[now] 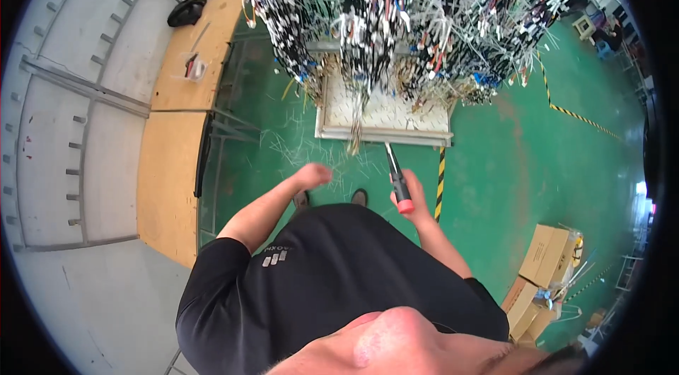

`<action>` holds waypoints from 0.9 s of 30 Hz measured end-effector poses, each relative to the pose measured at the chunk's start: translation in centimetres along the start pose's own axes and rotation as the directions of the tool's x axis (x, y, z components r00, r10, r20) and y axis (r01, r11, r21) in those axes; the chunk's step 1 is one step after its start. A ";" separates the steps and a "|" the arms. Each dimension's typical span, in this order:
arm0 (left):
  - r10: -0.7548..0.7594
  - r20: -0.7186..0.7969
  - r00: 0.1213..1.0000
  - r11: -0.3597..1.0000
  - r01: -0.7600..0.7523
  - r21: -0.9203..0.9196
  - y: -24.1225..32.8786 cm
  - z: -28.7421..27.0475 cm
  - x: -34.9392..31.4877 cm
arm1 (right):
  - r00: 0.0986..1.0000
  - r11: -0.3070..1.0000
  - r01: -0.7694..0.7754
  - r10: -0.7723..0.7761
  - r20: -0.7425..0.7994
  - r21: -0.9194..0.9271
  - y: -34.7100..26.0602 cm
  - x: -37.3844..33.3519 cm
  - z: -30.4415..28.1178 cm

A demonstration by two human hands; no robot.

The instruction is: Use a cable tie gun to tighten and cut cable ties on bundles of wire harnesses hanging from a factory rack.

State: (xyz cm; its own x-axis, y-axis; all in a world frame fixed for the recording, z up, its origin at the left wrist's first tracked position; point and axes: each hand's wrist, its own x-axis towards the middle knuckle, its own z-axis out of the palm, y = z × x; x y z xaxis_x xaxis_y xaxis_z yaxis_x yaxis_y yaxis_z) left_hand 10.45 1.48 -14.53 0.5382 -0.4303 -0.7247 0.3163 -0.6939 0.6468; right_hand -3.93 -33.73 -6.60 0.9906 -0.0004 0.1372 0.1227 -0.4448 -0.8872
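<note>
My right hand (416, 195) is wrapped around a slim black tool (395, 173) with a red end cap and a narrow silver tip. That tip points away from me, close to the front edge of a white tray (431, 122). My left hand (313, 176) is slightly blurred, its fingers curled in; whatever they may hold is hidden. Just ahead of it dangle the loose ends of a wire bundle (356, 124). Large hanks of black and white wires (375, 14) with many small connectors hang over the tray.
To the left runs a wooden bench (172, 177) along a pale panelled wall, with a black item (187, 12) on it. Wire scraps (297, 142) litter the green floor. Cardboard boxes (543, 255) stand at the lower right. Yellow-black tape (441, 180) marks the floor.
</note>
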 end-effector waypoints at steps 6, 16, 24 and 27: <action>0.337 -0.072 0.939 0.722 -0.307 -0.620 17.2 0.3 -6.4 | 0.974 0.902 0.208 -0.225 -0.001 -0.378 -8.9 5.9 -3.5; 0.427 -0.065 0.902 0.702 -0.376 -0.605 20.8 0.5 -4.1 | 0.955 0.821 0.266 -0.296 0.021 -0.504 -9.7 7.1 -5.4; 0.698 -0.180 0.693 0.636 -0.484 0.601 16.0 -4.1 0.5 | 0.967 0.875 -0.101 -0.027 -0.254 -0.474 -8.8 5.3 -5.4; 0.773 -0.142 0.618 0.542 -0.528 0.653 14.9 -6.7 3.1 | 0.943 0.881 -0.177 0.024 -0.332 -0.438 -7.6 5.0 -4.7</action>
State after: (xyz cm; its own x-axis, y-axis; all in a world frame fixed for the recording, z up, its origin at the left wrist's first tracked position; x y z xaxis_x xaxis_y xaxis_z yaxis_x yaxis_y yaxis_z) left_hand 22.04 -6.34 -5.55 0.6880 -0.7206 0.0859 -0.6232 -0.5261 0.5786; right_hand -0.17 -34.55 2.89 0.9165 -0.3088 0.2545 -0.0942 -0.7846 -0.6129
